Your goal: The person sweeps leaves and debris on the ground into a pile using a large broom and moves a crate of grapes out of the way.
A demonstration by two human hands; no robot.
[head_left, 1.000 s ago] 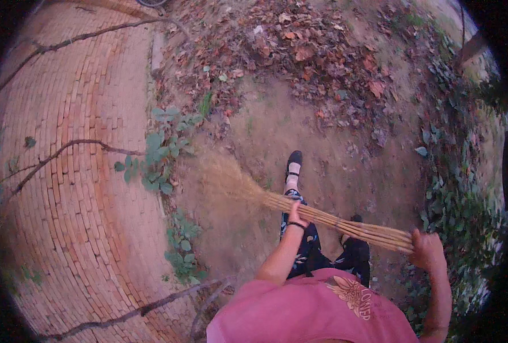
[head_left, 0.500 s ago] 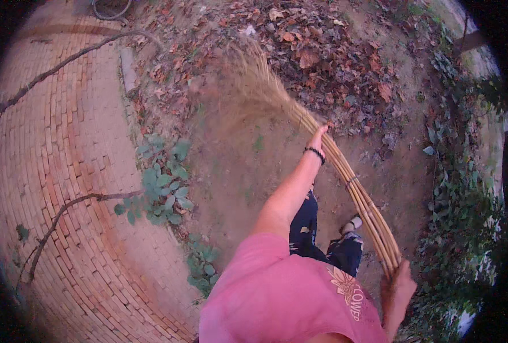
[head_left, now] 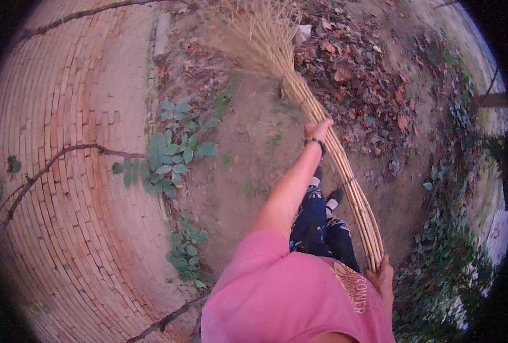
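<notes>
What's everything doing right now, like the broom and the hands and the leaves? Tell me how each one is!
Broom: held slantwise, both hands on it
Bristles: fanned out, pointing away from the body
Left hand: closed around the handle, nearer the bristles
Right hand: closed at the handle's near end
Leaves: dry-looking, loosely heaped
Bracelet: worn on left wrist

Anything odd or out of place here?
Yes, two things. A small white scrap stands out against the dry reddish-brown leaf pile, near the bristles of the long tan twig broom; can't tell what it is. Crooked dark branches also clutter the reddish brick paving.
</notes>
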